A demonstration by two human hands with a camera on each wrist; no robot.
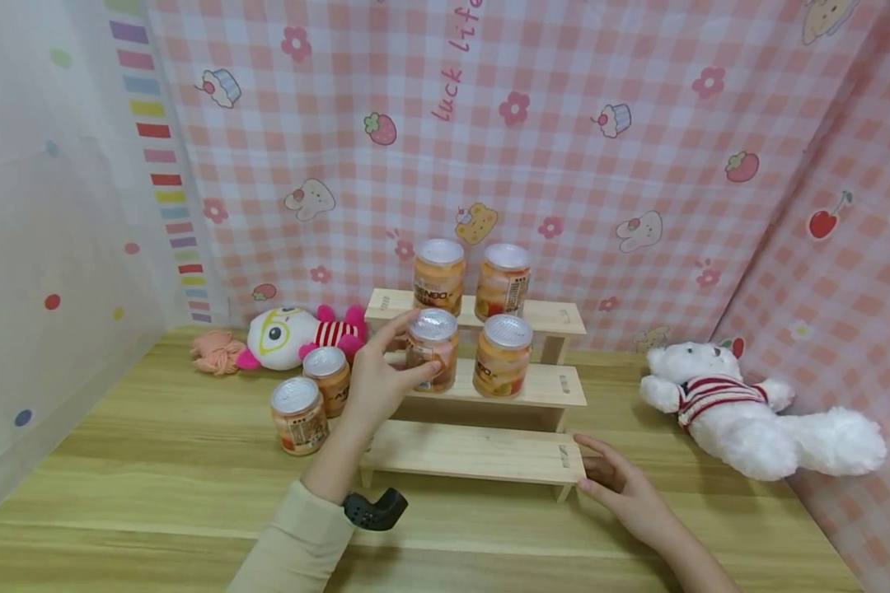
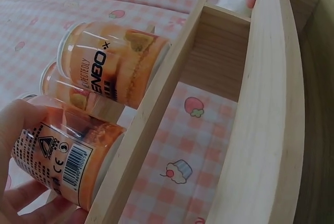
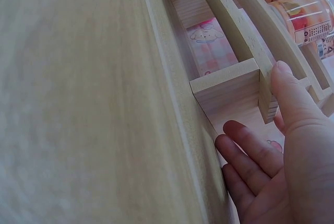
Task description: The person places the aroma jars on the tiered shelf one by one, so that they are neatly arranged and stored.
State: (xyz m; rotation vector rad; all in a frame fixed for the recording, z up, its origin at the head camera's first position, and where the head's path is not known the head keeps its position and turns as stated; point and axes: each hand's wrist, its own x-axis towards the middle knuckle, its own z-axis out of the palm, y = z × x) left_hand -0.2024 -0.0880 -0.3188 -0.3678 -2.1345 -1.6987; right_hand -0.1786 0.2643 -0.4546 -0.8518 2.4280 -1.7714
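My left hand grips a jar with orange contents and a silver lid, at the left of the middle step of a tiered wooden stand. In the left wrist view, the jar's printed barcode label faces the camera. A second jar stands to its right on that step, and two more jars are on the top step. At the lowest step's right end, my right hand holds the board edge between thumb and forefinger; its other fingers hang loosely below.
Two similar jars stand on the wooden table left of the stand. Behind them lies a pink-and-white plush doll. A white teddy bear lies at the right. A checked cloth hangs behind the stand.
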